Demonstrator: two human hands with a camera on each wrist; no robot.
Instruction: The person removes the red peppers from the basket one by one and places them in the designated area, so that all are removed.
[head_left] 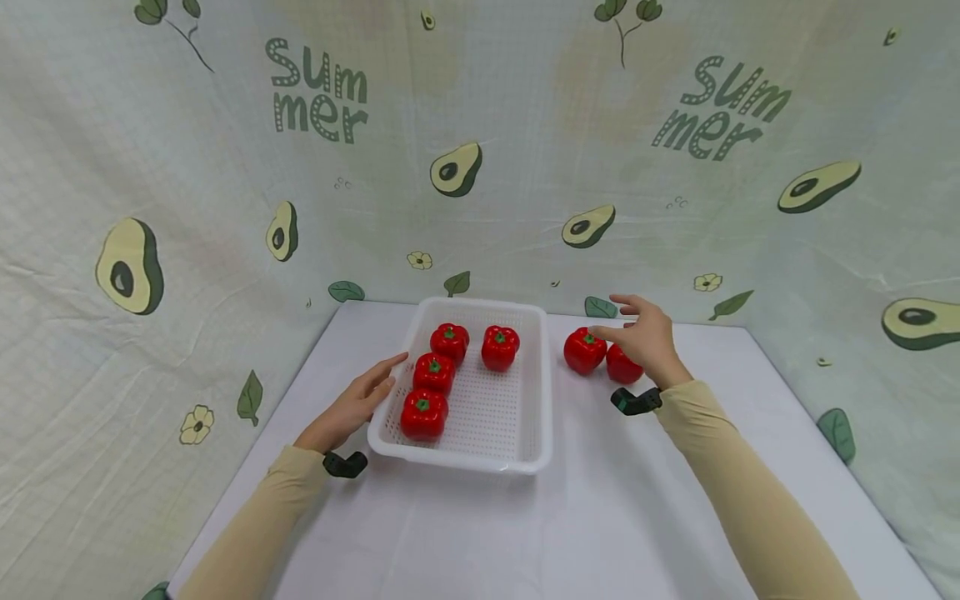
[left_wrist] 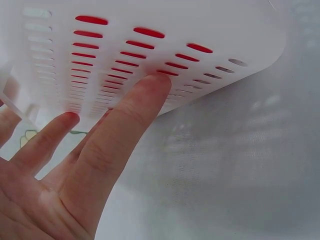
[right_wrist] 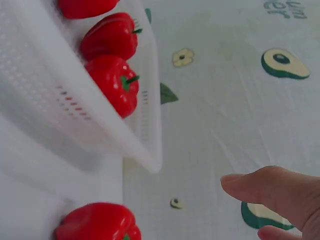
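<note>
A white perforated plastic basket (head_left: 546, 392) holds several red bell peppers with green stems, three along its left side and one pepper (head_left: 499, 348) toward the back right. My left hand (head_left: 352, 412) lies against the basket's left wall. In the left wrist view its thumb (left_wrist: 132, 112) is straight against the slotted side, with red showing through the slots. To the right of the basket, two more bell peppers sit side by side, one pepper (head_left: 582, 353) partly in front of the other pepper (head_left: 621, 367). Above them hovers my right hand (head_left: 647, 340), fingers spread and holding nothing.
The basket and peppers stand on a white-covered table (head_left: 600, 517). Behind and beside it hangs a pale cloth (head_left: 510, 100) printed with avocados, leaves and lettering, close to the table's back edge.
</note>
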